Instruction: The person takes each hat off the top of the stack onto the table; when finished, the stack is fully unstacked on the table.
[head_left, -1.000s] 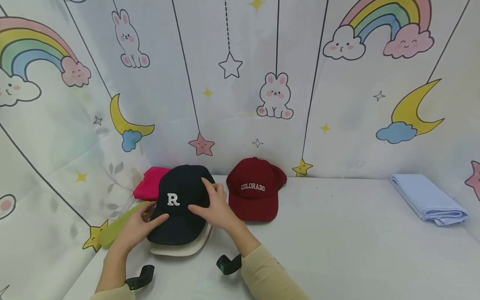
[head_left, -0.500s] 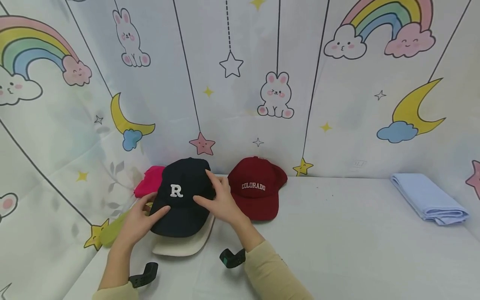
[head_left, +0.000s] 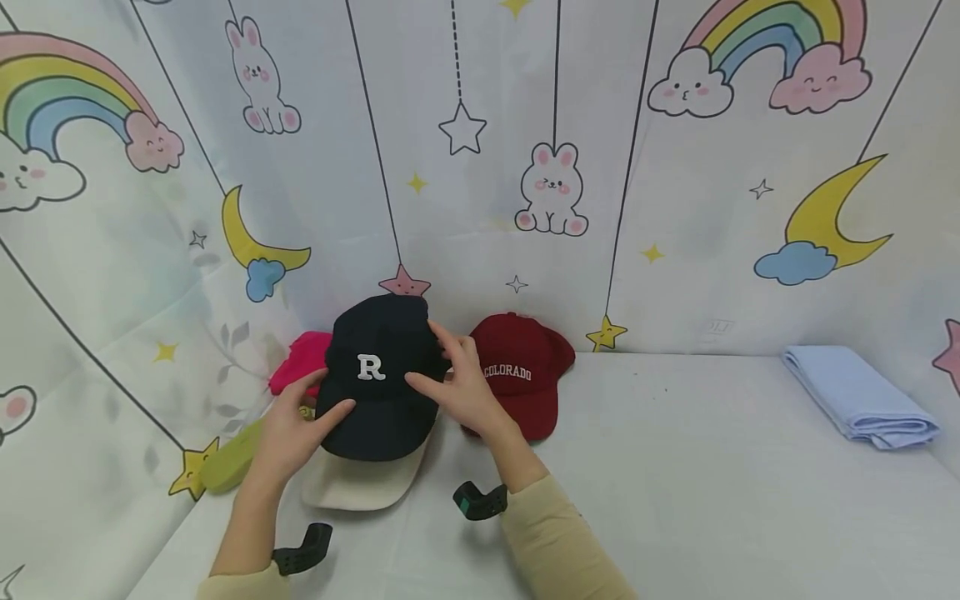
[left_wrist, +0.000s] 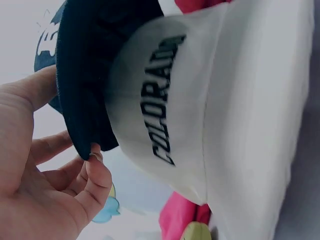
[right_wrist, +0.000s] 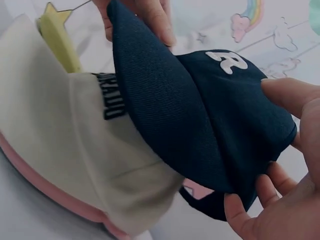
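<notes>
A navy cap with a white R (head_left: 378,375) is held up between both hands, just above a cream cap (head_left: 360,487) lying on the table. My left hand (head_left: 318,412) pinches the left edge of the navy brim, thumb on top. My right hand (head_left: 457,379) grips the right side of the crown. In the left wrist view my left hand (left_wrist: 60,150) holds the navy brim (left_wrist: 82,75) over the cream cap (left_wrist: 200,100), which reads COLORADO. In the right wrist view my right hand (right_wrist: 290,200) curls round the navy cap's (right_wrist: 200,120) edge above the cream cap (right_wrist: 65,135).
A maroon COLORADO cap (head_left: 525,367) sits just right of my right hand. A pink cap (head_left: 300,362) and a green cap (head_left: 228,458) lie at the left by the backdrop. A folded light blue cloth (head_left: 855,396) lies far right on the white table (head_left: 675,500).
Both hands have lifted the navy cap up and slightly right, off the cream cap, so more of the cream brim shows.
</notes>
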